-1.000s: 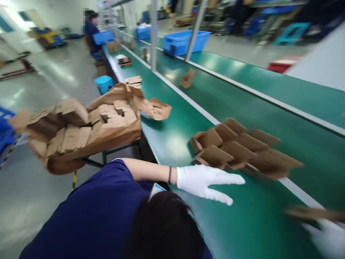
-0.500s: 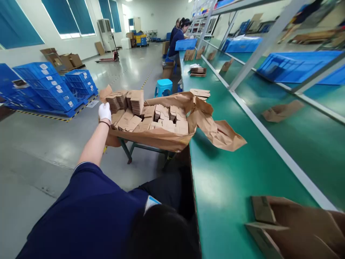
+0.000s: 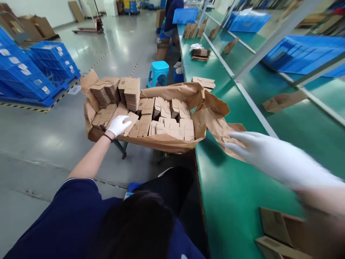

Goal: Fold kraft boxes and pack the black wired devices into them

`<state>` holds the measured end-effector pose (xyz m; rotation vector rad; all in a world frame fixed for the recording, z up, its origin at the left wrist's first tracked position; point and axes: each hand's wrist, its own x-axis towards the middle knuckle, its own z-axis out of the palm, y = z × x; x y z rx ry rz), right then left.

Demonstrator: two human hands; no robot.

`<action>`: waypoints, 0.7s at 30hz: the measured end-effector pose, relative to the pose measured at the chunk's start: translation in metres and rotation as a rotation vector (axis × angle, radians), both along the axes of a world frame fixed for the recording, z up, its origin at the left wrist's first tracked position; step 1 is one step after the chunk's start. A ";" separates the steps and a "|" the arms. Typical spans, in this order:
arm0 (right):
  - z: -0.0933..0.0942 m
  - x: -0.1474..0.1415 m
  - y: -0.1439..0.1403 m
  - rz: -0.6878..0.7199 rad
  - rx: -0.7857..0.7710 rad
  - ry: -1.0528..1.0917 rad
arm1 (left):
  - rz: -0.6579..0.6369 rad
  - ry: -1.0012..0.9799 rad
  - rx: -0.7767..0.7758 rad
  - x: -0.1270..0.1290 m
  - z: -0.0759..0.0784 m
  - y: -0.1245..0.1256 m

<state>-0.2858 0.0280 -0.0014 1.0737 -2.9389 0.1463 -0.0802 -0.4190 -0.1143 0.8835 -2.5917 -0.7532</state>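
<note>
**Left hand on the flat cartons, right hand spread over the counter**

The left hand (image 3: 118,125), in a white glove, reaches out to the far left and rests on the near left part of the heap of flat cartons (image 3: 151,115). Its fingers are loosely spread and lie on top of one flat carton; whether they have closed on it cannot be told. The right hand (image 3: 258,153), also gloved in white and blurred, is stretched out open with the fingers apart above the green counter (image 3: 229,201). It holds nothing, and its fingertips are just over the loose flap of the brown wrapping paper (image 3: 215,111).

The cartons lie in that brown paper on a small stand to the left of the counter, with their right edge against the counter's side. They cannot be counted one by one: two upright bundles stand at the far left, and many more lie in rows nearer the counter.

One opened carton (image 3: 283,101) lies on the belt to the right, and folded cartons (image 3: 280,230) sit at the near right corner. One blue stool (image 3: 158,72) stands beyond the stand. Stacked blue crates (image 3: 40,68) fill the far left of the floor. A person in dark blue (image 3: 172,14) stands at the far end.
</note>
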 end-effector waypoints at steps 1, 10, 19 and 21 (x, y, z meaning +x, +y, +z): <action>-0.008 -0.005 -0.034 0.041 0.072 -0.038 | -0.013 -0.048 -0.068 0.001 -0.010 0.009; -0.110 -0.007 -0.180 0.167 0.116 -0.246 | -0.108 -0.311 -0.399 0.037 -0.025 0.061; -0.131 -0.002 -0.156 -0.130 -0.002 -0.339 | -0.419 -0.261 -0.326 -0.011 -0.002 0.122; -0.129 0.007 -0.161 -0.057 0.012 -0.310 | -0.455 -0.294 -0.291 -0.020 -0.003 0.127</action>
